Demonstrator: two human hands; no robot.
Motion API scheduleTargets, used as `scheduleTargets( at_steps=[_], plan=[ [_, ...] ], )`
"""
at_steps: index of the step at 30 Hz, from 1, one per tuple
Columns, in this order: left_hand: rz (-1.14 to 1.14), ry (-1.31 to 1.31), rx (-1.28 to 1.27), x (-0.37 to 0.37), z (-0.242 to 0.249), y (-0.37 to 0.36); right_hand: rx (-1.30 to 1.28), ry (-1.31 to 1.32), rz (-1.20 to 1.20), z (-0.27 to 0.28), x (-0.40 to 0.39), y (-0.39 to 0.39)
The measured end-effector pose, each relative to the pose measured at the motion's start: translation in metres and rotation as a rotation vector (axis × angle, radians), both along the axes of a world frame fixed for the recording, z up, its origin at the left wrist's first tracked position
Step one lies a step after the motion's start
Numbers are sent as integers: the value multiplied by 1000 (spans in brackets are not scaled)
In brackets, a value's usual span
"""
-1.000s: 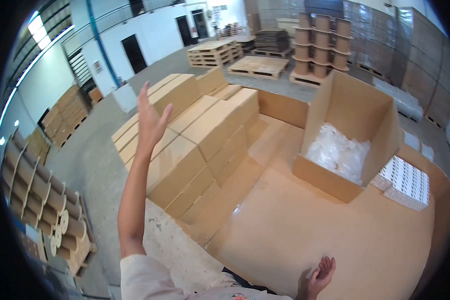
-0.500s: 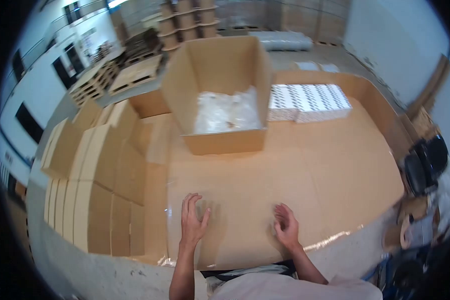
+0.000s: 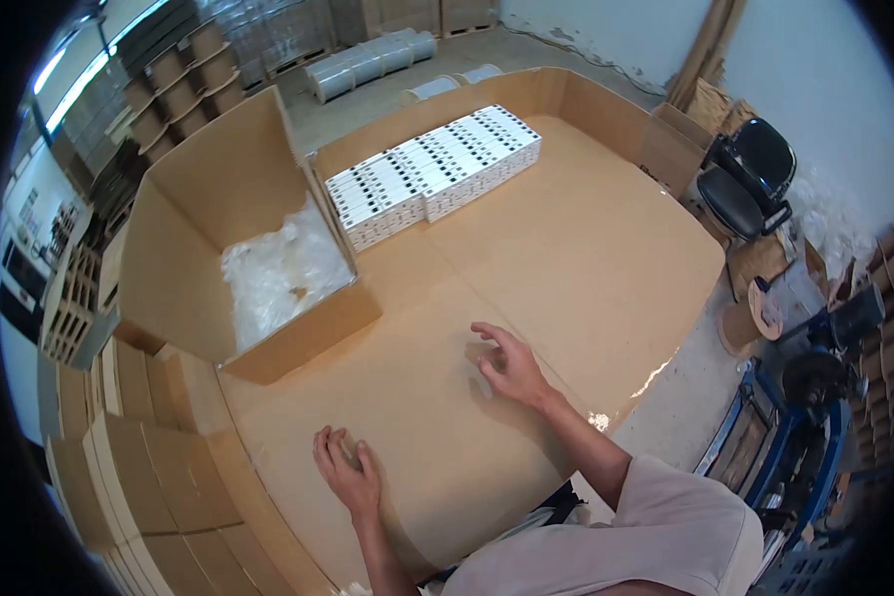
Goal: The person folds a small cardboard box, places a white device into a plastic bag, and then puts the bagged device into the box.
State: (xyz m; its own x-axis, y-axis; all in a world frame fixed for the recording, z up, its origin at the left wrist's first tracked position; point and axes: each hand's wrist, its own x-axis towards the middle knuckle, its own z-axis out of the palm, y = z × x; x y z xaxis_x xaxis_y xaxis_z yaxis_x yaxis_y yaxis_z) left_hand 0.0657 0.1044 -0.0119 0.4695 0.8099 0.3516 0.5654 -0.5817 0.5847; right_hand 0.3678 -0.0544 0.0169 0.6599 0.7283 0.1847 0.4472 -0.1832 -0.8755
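Note:
My left hand [image 3: 349, 471] hovers over the cardboard-covered table [image 3: 566, 268] near its front edge, fingers slightly curled and apart, holding nothing. To its right and farther forward, my right hand [image 3: 510, 365] is also empty, with thumb and fingers spread. Beyond my left hand stands an open cardboard box [image 3: 313, 336], with crumpled clear plastic [image 3: 286, 273] inside. Behind the box's right side lies a block of small white cartons [image 3: 437, 169] with dark printed marks, stacked in tight rows.
Brown cardboard boxes [image 3: 169, 477] are stacked at the left. A raised cardboard rim [image 3: 606, 124] borders the table's far side. At the right are a black chair [image 3: 745, 179], a cable spool [image 3: 750, 323] and a blue metal frame [image 3: 829, 457].
My view has swung to the right, so the box and cartons appear farther left. My right hand has reached forward over the table. Both hands stay empty.

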Motion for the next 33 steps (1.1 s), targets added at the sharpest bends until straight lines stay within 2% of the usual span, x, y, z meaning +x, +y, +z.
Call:
scheduleTargets(
  at_steps=[7, 10, 13, 16, 22, 25, 30, 31, 32, 33],
  plan=[
    [15, 36, 8, 3, 0, 2, -78, -181, 28, 0, 98, 71],
    [27, 49, 32, 6, 2, 1, -67, -232, -50, -1, 133, 116],
    [27, 68, 39, 9, 3, 0, 70, -328, -146, -9, 156, 153],
    [34, 106, 39, 11, 7, 3, 77, -298, -131, -10, 171, 176],
    [50, 132, 61, 12, 6, 5, -8, -251, -128, 4, 181, 190],
    [59, 124, 57, 12, 4, 6, 44, -274, -144, -6, 182, 193],
    [69, 61, 29, 8, 11, 11, 258, -169, -153, -72, 174, 187],
    [77, 41, 18, 4, 5, 19, 223, -7, -174, -57, 148, 181],
    [94, 14, 11, -1, 5, 29, 222, 53, -250, -71, 134, 182],
    [147, -1, 30, -7, 15, 40, 214, -196, -198, -73, 121, 171]
  ],
)
